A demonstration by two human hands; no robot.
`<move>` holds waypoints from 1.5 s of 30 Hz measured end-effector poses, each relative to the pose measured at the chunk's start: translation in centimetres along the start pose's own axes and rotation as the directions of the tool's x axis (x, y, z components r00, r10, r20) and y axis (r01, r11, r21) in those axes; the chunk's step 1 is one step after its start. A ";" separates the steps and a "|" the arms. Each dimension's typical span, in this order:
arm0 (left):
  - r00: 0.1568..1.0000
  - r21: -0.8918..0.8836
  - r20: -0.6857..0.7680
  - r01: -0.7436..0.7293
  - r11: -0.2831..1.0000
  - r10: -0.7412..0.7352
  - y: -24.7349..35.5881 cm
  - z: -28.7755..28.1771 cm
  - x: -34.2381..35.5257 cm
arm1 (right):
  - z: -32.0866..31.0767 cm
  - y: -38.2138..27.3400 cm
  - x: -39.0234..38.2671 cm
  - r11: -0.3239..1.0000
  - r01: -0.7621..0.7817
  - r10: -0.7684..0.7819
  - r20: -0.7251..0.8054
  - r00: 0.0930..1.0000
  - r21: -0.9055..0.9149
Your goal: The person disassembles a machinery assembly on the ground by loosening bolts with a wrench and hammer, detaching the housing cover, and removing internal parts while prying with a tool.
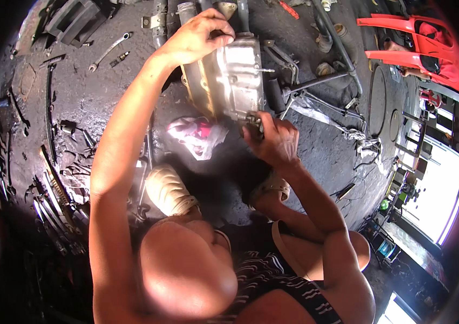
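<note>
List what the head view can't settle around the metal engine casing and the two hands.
- Small dark part at the casing's lower edge: covered by right hand fingers.
- Casing top: hidden under left hand.
- Tools at left: dark, bent by the fisheye rim.
- Red chair: cut by the rim.

A crumpled plastic bag (198, 136), clear white with something red and pink inside, is lying on the dark oily floor (105, 92) just ahead of my left foot, below the metal casing (229, 78) I'm working on. I'm seeing no labels, signs or screens anywhere around me
</note>
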State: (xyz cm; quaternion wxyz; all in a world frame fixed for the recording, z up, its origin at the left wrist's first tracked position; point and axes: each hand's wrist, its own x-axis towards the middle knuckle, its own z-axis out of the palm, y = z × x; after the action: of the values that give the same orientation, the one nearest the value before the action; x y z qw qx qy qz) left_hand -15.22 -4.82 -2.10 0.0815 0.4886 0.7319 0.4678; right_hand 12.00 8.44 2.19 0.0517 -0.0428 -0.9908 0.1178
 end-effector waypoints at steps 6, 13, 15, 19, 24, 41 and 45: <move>0.996 -0.163 -0.006 0.090 0.982 -0.092 0.9 1.3 0.8 | 0.2 1.4 -0.9 0.998 0.056 -0.052 -0.098 0.994 0.035; 0.998 -0.134 -0.027 0.053 0.990 -0.057 0.5 1.7 0.9 | 0.6 1.7 -0.9 0.993 0.120 -0.119 -0.087 0.989 0.004; 0.998 -0.116 -0.035 0.054 0.992 -0.059 0.2 1.4 0.2 | -0.1 0.7 -0.6 1.000 -0.002 0.002 0.002 1.000 0.013; 0.994 0.029 0.024 0.104 0.994 -0.104 0.7 1.9 1.0 | 0.4 2.1 -1.0 0.984 0.056 -0.048 0.048 0.998 -0.167; 0.999 -0.107 -0.006 0.039 0.994 -0.040 -0.2 1.0 0.3 | 0.5 1.1 -0.4 0.994 0.101 -0.104 -0.085 0.991 -0.036; 0.999 -0.153 -0.002 0.054 0.987 -0.055 0.3 1.7 0.6 | 0.2 1.2 -0.5 0.996 0.018 -0.019 -0.011 1.000 -0.089; 0.997 -0.149 -0.072 0.009 0.989 -0.020 0.7 1.9 0.7 | 0.3 1.4 -0.4 0.989 0.144 -0.143 -0.053 0.988 0.023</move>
State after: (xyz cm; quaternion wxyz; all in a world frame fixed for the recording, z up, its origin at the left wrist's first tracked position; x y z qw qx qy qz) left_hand -14.03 -3.04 -2.40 0.0941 0.4584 0.7009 0.5383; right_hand 12.42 9.71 1.47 0.0862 0.0264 -0.9879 0.1260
